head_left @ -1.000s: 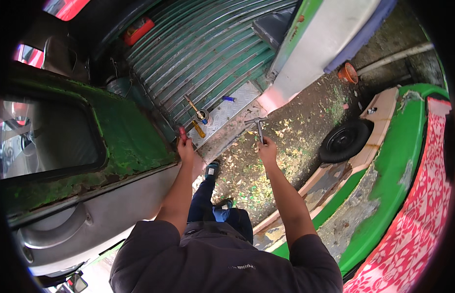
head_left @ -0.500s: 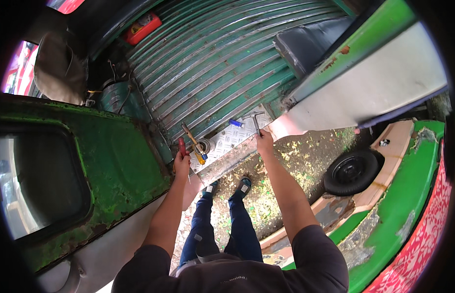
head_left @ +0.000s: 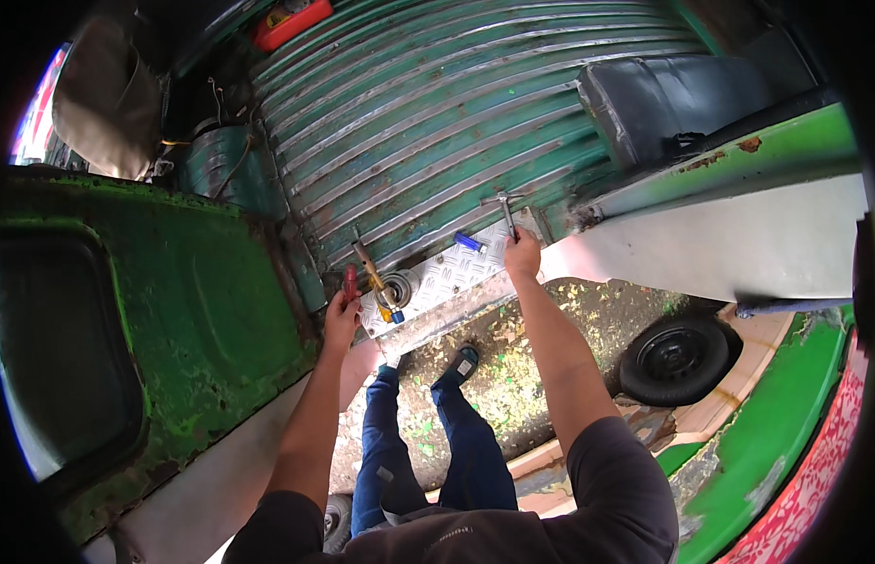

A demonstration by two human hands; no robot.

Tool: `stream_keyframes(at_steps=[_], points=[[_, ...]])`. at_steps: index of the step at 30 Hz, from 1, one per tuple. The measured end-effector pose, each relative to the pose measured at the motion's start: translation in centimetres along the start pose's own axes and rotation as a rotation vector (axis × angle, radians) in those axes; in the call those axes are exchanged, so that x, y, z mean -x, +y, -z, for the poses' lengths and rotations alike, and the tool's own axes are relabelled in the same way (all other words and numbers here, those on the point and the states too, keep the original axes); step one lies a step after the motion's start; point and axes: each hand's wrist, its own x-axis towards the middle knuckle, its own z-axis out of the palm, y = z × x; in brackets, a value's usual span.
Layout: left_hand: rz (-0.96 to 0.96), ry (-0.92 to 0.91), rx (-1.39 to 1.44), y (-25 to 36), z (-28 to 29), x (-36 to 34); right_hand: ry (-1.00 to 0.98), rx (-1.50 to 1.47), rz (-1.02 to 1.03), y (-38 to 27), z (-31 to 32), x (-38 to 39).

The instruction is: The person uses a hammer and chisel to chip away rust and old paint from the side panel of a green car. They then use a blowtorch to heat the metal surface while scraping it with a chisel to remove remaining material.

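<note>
The hammer (head_left: 508,216) is slim and grey, its narrow head set crosswise at the far end of a straight shaft; it is over the right end of the plate (head_left: 447,275), head out toward the ribbed floor (head_left: 428,122), though whether it touches either I cannot tell; the right hand (head_left: 523,256) is closed round its handle; the red tool (head_left: 350,279) shows a smooth red handle jutting past the fingers of the left hand (head_left: 342,320), which is closed round it beside the left end of the plate; its other end is not clear to see; near it lie the long brass tool (head_left: 370,267) with a blue end, the grey ring (head_left: 406,285) and a yellow piece (head_left: 385,314) partly hidden; the small blue item (head_left: 469,242) rests between these and the hammer; a second ago the hammer was over the leafy ground (head_left: 513,334), outside the plate's edge; half a second ago its head was already over the plate, close to the small blue item, and now it has gone farther toward the floor; both grips are as they were; more of the black seat (head_left: 677,99) shows than at first
</note>
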Motion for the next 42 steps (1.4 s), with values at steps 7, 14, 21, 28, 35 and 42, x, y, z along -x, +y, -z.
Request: stream_keyframes(at_steps=[7, 14, 21, 28, 35, 42], points=[[0.009, -0.009, -0.063, -1.3, 0.7, -0.9, -0.032, 0.115, 0.018, -0.5, 1.3, 0.8], [0.006, 0.024, -0.037, -2.2, 0.7, -0.9, 0.004, 0.092, 0.013, -1.0, 2.4, 2.4], [0.066, -0.007, 0.016, -6.1, 1.4, 0.5, 0.024, -0.139, 0.104, -0.3, 3.9, 5.8], [0.215, -0.145, 0.001, -7.5, 2.0, 3.3, -0.005, -0.213, 0.121, 1.9, 5.0, 10.2], [0.278, -0.413, -0.343, -5.6, -1.8, 5.3, -0.228, -0.296, 0.093, 4.1, 5.1, 14.9], [-0.120, -0.569, -0.665, -4.4, -7.3, 3.2, -0.305, -0.348, 0.098, 6.1, 7.6, 16.2]])
